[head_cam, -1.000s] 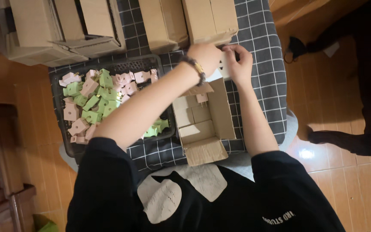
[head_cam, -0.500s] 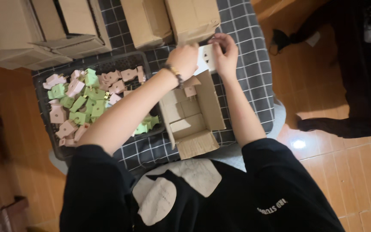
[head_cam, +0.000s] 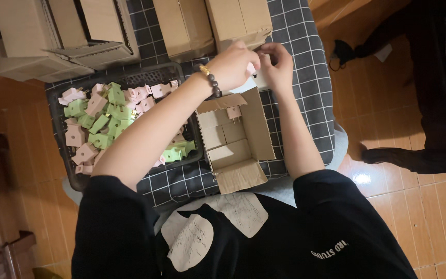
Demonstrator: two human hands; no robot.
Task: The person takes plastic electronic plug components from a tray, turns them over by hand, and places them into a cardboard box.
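My left hand (head_cam: 235, 64), with a bead bracelet on its wrist, and my right hand (head_cam: 277, 66) meet above the far end of an open cardboard box (head_cam: 263, 126). Both pinch a small white and pink piece (head_cam: 256, 80), mostly hidden by the fingers. A single pink plug piece (head_cam: 234, 112) lies inside the box near its far end. Left of the box stands a black mesh tray (head_cam: 130, 77) heaped with pink plug pieces (head_cam: 84, 153) and green plug pieces (head_cam: 100, 124). My left forearm crosses over the tray's right side.
Closed and half-open cardboard boxes (head_cam: 68, 31) line the back of the black checked cloth (head_cam: 311, 93). More boxes (head_cam: 236, 20) stand just beyond my hands. Orange tiled floor (head_cam: 388, 196) lies to the right, with a dark shape (head_cam: 419, 160) on it.
My hands stay together at the box's far end and have closed further over the white piece, so less of it shows. The view has shifted slightly.
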